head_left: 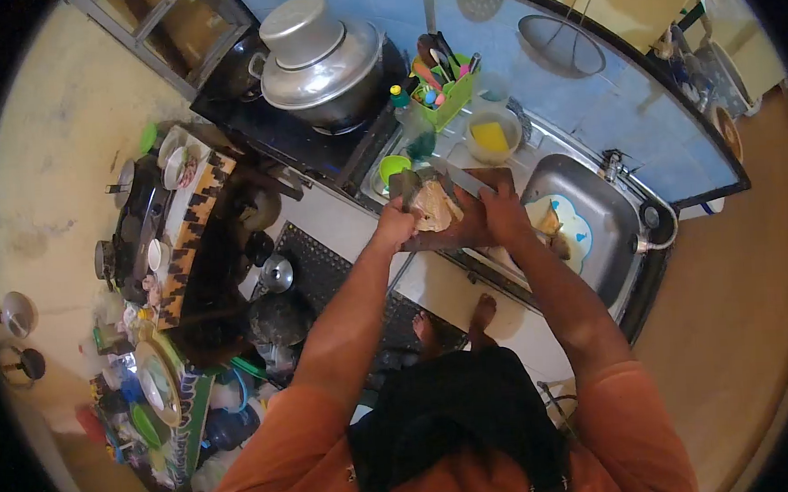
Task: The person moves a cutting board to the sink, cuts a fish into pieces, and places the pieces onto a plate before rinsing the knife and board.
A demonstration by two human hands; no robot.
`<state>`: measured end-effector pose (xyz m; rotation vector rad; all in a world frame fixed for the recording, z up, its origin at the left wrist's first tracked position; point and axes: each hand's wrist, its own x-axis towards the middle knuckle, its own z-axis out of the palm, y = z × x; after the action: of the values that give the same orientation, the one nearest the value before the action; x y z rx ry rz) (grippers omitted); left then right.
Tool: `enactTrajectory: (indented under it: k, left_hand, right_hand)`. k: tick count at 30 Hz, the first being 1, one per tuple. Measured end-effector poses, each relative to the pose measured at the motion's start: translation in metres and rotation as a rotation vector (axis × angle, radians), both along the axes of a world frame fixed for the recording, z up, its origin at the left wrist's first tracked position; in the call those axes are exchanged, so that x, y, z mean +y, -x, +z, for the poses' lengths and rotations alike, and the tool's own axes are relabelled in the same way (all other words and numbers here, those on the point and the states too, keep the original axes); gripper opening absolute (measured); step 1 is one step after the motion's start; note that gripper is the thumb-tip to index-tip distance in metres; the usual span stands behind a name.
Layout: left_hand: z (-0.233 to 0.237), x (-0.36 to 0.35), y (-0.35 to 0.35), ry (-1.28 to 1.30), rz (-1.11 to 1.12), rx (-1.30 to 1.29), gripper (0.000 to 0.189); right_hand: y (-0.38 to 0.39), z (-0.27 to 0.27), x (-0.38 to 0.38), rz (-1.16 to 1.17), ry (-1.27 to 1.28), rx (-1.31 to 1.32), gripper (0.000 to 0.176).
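My left hand (397, 227) is closed on the near left edge of a pale, yellowish piece of meat (435, 206), whose exact kind I cannot make out. The piece lies on a dark brown wooden chopping board (451, 237) at the sink's edge. My right hand (504, 212) grips a knife (463, 177), its blade pointing to the upper left just beyond the meat. The knife's handle is mostly hidden by the fingers. To the right, a white plate with blue marks (578, 226) holds more pieces in the sink.
The steel sink (616, 265) has a tap (617, 165) at its far side. Behind the board stand a tub with a yellow sponge (492, 137), a green bowl (394, 168), a soap bottle (417, 131) and a green utensil basket (451, 100). A large pot (327, 76) stands left.
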<state>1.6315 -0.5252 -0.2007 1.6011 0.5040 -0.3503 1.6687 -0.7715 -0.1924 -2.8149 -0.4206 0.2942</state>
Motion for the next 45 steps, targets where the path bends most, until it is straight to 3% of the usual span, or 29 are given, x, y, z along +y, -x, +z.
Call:
enactTrajectory:
  k: [5, 7, 8, 11, 13, 14, 16, 20, 23, 26, 29, 32, 34, 35, 37, 41, 45]
  left_hand:
    - [-0.007, -0.003, -0.001, 0.144, 0.129, -0.023, 0.025]
    - [-0.002, -0.003, -0.001, 0.138, 0.076, -0.018, 0.023]
    - [-0.001, -0.002, -0.001, 0.142, 0.077, -0.019, 0.023]
    - [-0.009, 0.008, -0.003, 0.118, 0.023, -0.007, 0.025]
    - [-0.016, 0.012, -0.004, 0.197, -0.018, -0.069, 0.027]
    - [-0.019, 0.012, -0.005, 0.197, -0.027, -0.067, 0.027]
    - [-0.018, 0.012, -0.006, 0.037, -0.088, -0.134, 0.026]
    - [-0.017, 0.015, -0.011, 0.044, -0.079, -0.082, 0.022]
    - [-0.019, 0.016, -0.015, -0.129, -0.132, -0.071, 0.023]
    - [0.006, 0.011, -0.015, -0.152, -0.104, -0.025, 0.025]
    - [0.003, 0.017, -0.017, -0.298, -0.212, -0.023, 0.029]
    - [0.034, 0.005, -0.009, -0.340, -0.236, -0.055, 0.031]
    - [0.033, 0.003, -0.009, -0.614, -0.340, -0.167, 0.031]
    - [0.032, 0.003, -0.009, -0.613, -0.339, -0.165, 0.031]
    - [0.034, 0.000, -0.011, -0.588, -0.356, -0.229, 0.030]
    - [0.020, 0.001, -0.017, -0.558, -0.375, -0.231, 0.030]
    - [0.039, -0.008, -0.013, -0.612, -0.404, -0.281, 0.029]
  right_hand:
    - [0.020, 0.022, -0.024, -0.045, 0.021, 0.060, 0.052]
    - [0.033, 0.024, -0.045, -0.129, -0.242, 0.029, 0.051]
    - [0.042, 0.027, -0.055, -0.128, -0.238, 0.029, 0.051]
    - [0.072, 0.055, -0.070, -0.071, -0.241, 0.100, 0.055]
    - [0.089, 0.065, -0.070, 0.181, -0.246, 0.167, 0.059]
    - [0.094, 0.070, -0.067, 0.171, -0.247, 0.168, 0.059]
    - [0.103, 0.085, -0.052, 0.230, -0.134, 0.153, 0.065]
    - [0.097, 0.101, -0.037, 0.274, -0.097, 0.128, 0.068]
    - [0.093, 0.108, -0.026, 0.345, -0.074, 0.146, 0.066]
    - [0.092, 0.119, -0.019, 0.361, 0.033, 0.111, 0.067]
    - [0.090, 0.114, -0.018, 0.362, 0.018, -0.036, 0.065]
    - [0.084, 0.142, -0.009, 0.393, 0.088, -0.042, 0.063]
    - [0.078, 0.149, -0.002, 0.374, 0.131, 0.085, 0.059]
    - [0.075, 0.146, -0.001, 0.375, 0.132, 0.086, 0.059]
    - [0.072, 0.142, 0.002, 0.418, -0.047, -0.159, 0.039]
    - [0.059, 0.150, 0.007, 0.402, 0.063, -0.081, 0.028]
    - [0.056, 0.149, 0.007, 0.436, 0.042, -0.048, 0.024]
